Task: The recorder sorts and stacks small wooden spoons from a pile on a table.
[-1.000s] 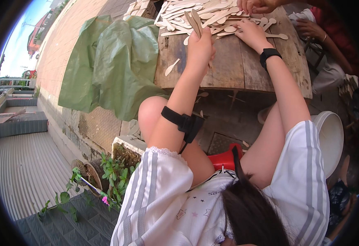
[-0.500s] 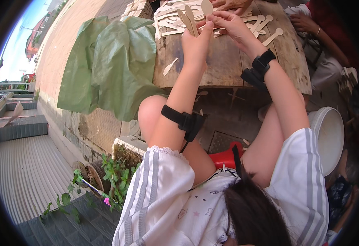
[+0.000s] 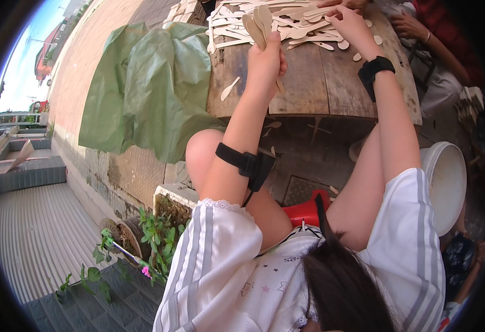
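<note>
My left hand (image 3: pixel 266 65) is closed around a small bundle of pale wooden spoons (image 3: pixel 258 25), their rounded ends fanned upward above my fist. One handle end shows below the fist. My right hand (image 3: pixel 352 29) is stretched over the right part of a loose pile of wooden spoons (image 3: pixel 298 30), thumb and fingertips a little apart at the spoons' ends. No spoon is plainly held in it. Another person's hand (image 3: pixel 349 4) is on the far side of the pile, close to my right fingertips.
The pile covers the far part of a worn wooden table (image 3: pixel 300 83). A single wooden piece (image 3: pixel 230 88) lies near its left edge. Green sheeting (image 3: pixel 148 94) drapes at the left. A white bucket (image 3: pixel 444 188) stands at my right. A seated person's arm (image 3: pixel 442 50) is at the far right.
My right hand has left the spoon it held beside my left hand and moved right, over the pile. My left hand has shifted slightly nearer, still gripping its bundle.
</note>
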{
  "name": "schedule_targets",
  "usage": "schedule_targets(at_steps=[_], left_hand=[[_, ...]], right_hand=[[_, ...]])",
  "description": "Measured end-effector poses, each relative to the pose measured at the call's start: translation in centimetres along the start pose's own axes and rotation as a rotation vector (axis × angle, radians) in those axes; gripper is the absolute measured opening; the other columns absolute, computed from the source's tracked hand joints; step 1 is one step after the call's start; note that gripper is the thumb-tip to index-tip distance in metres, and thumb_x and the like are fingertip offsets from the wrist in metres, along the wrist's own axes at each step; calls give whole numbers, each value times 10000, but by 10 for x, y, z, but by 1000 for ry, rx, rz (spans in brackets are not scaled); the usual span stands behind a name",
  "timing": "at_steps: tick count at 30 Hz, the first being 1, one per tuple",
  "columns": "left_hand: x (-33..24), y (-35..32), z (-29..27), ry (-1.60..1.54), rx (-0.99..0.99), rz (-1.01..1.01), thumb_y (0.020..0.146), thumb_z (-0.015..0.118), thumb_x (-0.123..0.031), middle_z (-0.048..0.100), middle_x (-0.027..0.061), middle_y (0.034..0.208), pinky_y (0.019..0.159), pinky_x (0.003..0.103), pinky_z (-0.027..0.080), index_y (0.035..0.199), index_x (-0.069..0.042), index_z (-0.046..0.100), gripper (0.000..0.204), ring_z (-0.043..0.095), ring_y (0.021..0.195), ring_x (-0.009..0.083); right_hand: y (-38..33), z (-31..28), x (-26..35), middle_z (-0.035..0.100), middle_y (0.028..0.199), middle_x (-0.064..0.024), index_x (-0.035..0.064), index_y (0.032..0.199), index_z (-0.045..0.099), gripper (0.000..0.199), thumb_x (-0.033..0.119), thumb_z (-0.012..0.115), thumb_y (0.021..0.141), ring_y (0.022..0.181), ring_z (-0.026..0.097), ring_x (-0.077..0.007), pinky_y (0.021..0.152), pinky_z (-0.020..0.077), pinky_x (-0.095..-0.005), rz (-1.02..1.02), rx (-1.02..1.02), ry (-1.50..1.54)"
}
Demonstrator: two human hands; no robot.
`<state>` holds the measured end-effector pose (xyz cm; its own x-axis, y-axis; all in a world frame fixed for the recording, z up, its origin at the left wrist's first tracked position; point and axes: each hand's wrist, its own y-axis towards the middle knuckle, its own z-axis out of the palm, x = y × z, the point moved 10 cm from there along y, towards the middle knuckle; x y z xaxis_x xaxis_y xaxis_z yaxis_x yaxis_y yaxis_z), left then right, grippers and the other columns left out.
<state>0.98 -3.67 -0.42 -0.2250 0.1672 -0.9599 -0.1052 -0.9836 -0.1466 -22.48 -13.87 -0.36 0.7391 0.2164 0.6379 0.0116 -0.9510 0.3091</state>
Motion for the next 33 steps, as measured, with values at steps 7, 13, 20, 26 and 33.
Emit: schedule_targets(at_steps=[7,13,20,26,33], left_hand=[[-5,3,-8,-72,39,31,961,476,-209,361,-19,650,477,253,278,946,-59,451,153,357,520,96],[-8,6,-11,-146,41,37,935,462,-113,372,-5,675,481,254,274,986,-50,448,82,337,522,96],[-12,2,2,-142,56,35,905,484,-117,368,-25,651,440,238,245,993,-60,462,107,297,478,67],[-8,1,8,-115,34,13,904,480,-124,362,-41,636,420,224,226,992,-54,467,113,275,452,45],[-6,4,22,-15,90,15,918,561,-188,392,-43,652,424,226,248,1026,-23,541,198,290,454,42]], right_hand=[[-21,26,-34,557,1188,-187,123,1220,494,535,150,671,716,1168,516,-310,899,454,-402,220,247,-516],[-33,33,16,630,975,-96,130,1010,466,259,51,541,774,934,593,-316,718,463,-430,-90,142,-507],[-62,-10,67,634,828,-92,108,938,546,160,75,559,782,785,628,-298,665,485,-414,-325,-121,-419],[-85,-24,114,632,816,-25,122,919,578,105,102,582,816,787,620,-239,664,469,-363,-503,-211,-441],[-86,-76,121,645,883,-26,130,985,601,141,206,611,867,813,630,-171,713,472,-288,-299,-312,-291]])
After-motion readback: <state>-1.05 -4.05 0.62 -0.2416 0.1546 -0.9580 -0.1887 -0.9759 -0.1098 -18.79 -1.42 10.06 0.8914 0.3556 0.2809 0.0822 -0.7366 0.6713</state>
